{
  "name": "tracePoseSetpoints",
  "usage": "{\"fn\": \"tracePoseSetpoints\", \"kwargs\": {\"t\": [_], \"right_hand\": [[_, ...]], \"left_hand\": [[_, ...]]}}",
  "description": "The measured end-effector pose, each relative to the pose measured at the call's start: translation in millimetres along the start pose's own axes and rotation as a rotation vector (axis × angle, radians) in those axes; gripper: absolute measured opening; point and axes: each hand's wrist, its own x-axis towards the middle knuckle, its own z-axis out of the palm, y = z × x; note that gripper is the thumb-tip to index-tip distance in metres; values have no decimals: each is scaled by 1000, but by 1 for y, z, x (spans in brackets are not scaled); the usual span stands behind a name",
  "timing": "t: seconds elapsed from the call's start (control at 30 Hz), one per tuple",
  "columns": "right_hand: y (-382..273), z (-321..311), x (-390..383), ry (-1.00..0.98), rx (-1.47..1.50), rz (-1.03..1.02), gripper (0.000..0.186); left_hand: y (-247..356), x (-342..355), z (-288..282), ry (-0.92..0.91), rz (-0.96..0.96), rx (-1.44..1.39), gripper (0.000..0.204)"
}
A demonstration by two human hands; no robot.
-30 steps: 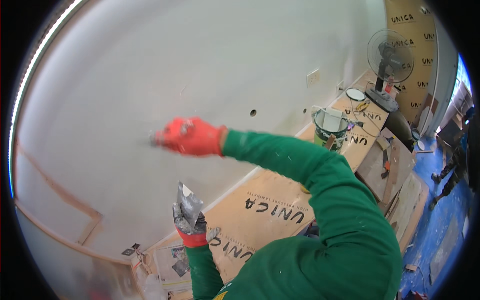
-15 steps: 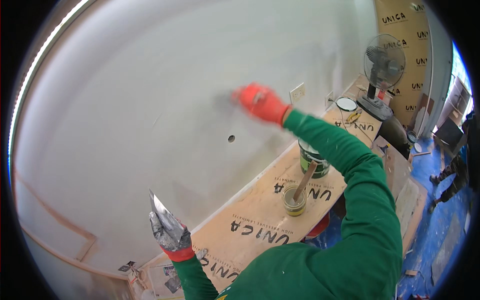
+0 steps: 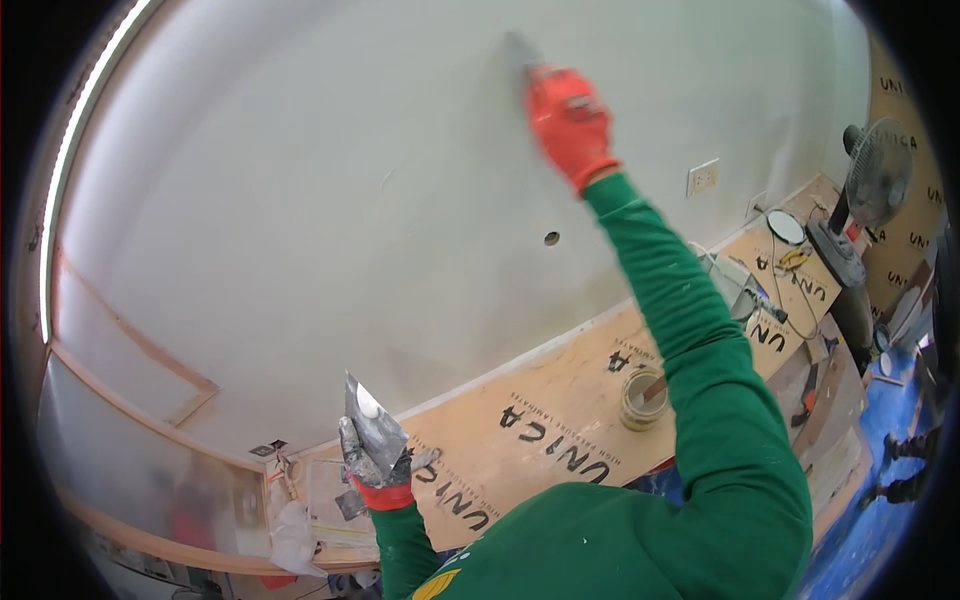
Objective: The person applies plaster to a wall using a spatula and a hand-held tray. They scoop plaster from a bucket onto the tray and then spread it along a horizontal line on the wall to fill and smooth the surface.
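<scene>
A broad metal putty knife (image 3: 385, 432), with a dab of pale filler near its tip, rises from my left hand (image 3: 368, 468). That hand wears a red glove caked in grey and is closed round the tool, low in front of the wall. Up at the pale wall (image 3: 300, 240), my right hand (image 3: 572, 122) in a red glove is closed on a second putty knife (image 3: 520, 50). Its blade is smeared by motion and points up and left at the wall surface; whether it touches I cannot tell. The handle is mostly hidden in the glove.
A board-covered bench (image 3: 530, 400) runs along the wall, bearing an open jar (image 3: 643, 405) with a stick in it. Behind stand a fan (image 3: 878, 175) and a round white lid (image 3: 786, 227). The wall has a hole (image 3: 552, 239) and a socket (image 3: 703, 179). A person's legs (image 3: 908, 465) show at right.
My right hand has swept upward along the wall with its putty knife. My left hand still holds its knife, blade now turned more face-on. The view has swung left, so the scene sits farther right.
</scene>
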Motion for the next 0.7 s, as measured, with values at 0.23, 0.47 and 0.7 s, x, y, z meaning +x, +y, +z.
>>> {"fn": "tracePoseSetpoints", "kwargs": {"t": [0.23,0.47,0.7], "right_hand": [[-197,45,-111,-322,-56,-251,28],[-240,-35,-230,-787,1436,772,32],[-275,-106,-333,-708,1571,852,43]], "left_hand": [[37,-10,4,-268,-72,-176,37],[72,-6,-87,-20,937,1205,62],[54,-6,-24,-939,1062,1204,51]]}}
